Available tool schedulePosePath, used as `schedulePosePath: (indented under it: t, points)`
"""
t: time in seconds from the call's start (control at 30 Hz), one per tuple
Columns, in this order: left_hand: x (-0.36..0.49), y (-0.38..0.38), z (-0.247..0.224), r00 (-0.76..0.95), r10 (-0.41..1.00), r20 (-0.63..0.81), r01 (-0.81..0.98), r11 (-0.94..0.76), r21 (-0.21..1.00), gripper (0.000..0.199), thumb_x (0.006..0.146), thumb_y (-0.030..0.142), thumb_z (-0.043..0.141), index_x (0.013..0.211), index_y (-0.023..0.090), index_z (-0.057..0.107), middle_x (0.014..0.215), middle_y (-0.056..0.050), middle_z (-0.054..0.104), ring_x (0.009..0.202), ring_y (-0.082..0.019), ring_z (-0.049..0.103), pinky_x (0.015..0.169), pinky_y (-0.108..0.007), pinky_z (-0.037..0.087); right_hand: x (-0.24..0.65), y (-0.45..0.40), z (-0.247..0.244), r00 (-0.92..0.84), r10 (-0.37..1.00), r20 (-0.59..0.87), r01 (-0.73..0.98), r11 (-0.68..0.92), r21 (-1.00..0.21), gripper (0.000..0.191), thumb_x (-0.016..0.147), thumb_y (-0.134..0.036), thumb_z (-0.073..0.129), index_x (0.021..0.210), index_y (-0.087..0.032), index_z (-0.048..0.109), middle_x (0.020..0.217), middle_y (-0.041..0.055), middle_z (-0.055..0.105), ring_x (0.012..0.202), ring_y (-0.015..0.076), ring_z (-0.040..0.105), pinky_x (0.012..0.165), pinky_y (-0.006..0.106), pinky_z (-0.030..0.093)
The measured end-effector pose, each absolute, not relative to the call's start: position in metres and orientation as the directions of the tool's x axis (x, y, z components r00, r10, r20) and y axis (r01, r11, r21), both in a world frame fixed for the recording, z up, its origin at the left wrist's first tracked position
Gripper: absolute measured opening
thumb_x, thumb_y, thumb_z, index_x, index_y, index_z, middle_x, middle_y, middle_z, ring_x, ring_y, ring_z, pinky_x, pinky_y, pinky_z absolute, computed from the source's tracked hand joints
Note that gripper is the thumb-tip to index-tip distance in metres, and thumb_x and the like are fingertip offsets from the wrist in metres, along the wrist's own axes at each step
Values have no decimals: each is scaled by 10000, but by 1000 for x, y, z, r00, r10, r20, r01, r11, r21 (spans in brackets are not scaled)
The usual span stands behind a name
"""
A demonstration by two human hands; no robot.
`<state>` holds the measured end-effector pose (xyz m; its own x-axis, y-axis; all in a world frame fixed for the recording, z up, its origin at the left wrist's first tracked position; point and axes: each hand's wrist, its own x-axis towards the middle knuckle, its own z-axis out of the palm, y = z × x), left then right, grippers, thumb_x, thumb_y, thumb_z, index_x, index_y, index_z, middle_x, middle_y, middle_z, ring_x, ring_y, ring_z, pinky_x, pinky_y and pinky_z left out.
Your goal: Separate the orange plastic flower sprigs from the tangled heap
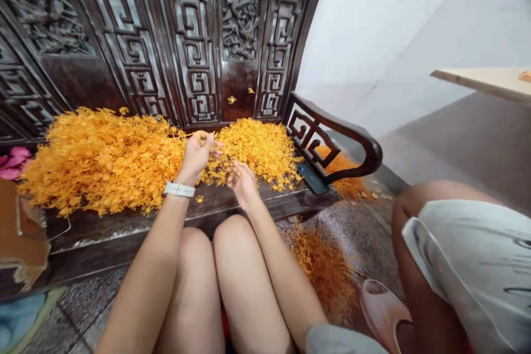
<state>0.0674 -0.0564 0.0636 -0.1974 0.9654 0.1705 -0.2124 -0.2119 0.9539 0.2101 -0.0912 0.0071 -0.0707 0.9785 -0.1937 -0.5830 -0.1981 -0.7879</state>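
My left hand (198,156), with a pale watch (180,189) on its wrist, is raised over the bench. Its thumb and fingers are closed in a pinch, and a thin orange bit shows at the fingertips; whatever else they hold is hidden. Just right of it and lower, my right hand (244,183) has its fingers curled in with the tips together. What it pinches is too small to tell. Behind and left lies a large heap of orange plastic flower pieces (103,160). A smaller, yellower heap of such pieces (261,146) sits beyond my hands.
The dark carved bench (124,232) has an armrest (357,149) at right, with a phone (314,178) beside it. Orange strands (323,271) litter the floor. Another person's leg (431,265) is close at right. Torn cardboard (25,232) and pink flowers (16,161) are at left.
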Motion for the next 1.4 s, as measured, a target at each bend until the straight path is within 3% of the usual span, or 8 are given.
schedulePosePath:
  t: [0.23,0.43,0.63,0.77,1.0,1.17,1.3,1.4]
  points:
    - [67,-63,71,1,991,132,-255,-127,959,342,894,418,825,915,183,577,761,-30,730,531,-99,631,533,-201,507,215,-87,7,184,955,231,-126,256,-958,501,873,-547,743,1261,-238,673,1274,79,642,1125,191,608,907,291,503]
    - [66,-61,70,12,979,205,-161,-200,966,386,904,512,793,927,188,585,874,-45,734,495,-61,491,481,-209,388,214,-86,2,110,931,347,-207,363,-909,312,854,-451,793,996,-188,702,888,15,680,798,147,598,778,290,487]
    - [57,-62,67,162,950,268,92,-285,954,567,697,597,929,948,131,727,932,-90,733,814,-148,640,746,-264,512,221,-84,11,382,872,307,-263,421,-868,282,845,-421,779,928,-194,634,864,13,657,800,137,597,764,273,490]
    - [67,-64,68,302,915,267,114,-313,943,524,674,602,932,787,139,716,757,-42,684,733,-143,597,690,-267,475,216,-88,12,311,878,364,-227,441,-868,280,879,-435,761,937,-198,623,870,17,653,812,144,601,778,281,500]
    - [84,-66,76,93,946,312,31,-316,948,490,681,573,941,790,157,707,714,-19,647,616,-110,560,561,-239,437,210,-91,11,247,835,491,-126,530,-838,281,941,-424,717,855,-204,564,754,-29,544,694,121,506,691,276,443]
    - [75,-62,74,-74,963,259,-101,-266,959,380,863,505,822,826,178,632,809,-31,654,575,-96,596,500,-218,450,212,-90,10,300,813,499,-100,547,-831,306,948,-453,699,870,-222,513,745,-40,486,674,118,472,656,272,416]
    - [65,-65,76,130,975,178,-67,-170,983,400,919,547,747,833,164,669,696,-12,604,454,-63,433,412,-212,289,212,-89,9,306,816,490,-88,537,-839,291,956,-447,679,877,-228,504,752,-33,488,680,122,475,651,277,413]
    - [66,-71,79,290,945,150,-10,-154,988,455,798,556,873,958,150,745,681,12,588,446,-42,333,420,-222,214,211,-89,8,307,814,494,-65,536,-842,233,939,-389,671,893,-227,510,776,-28,506,692,124,489,651,277,413]
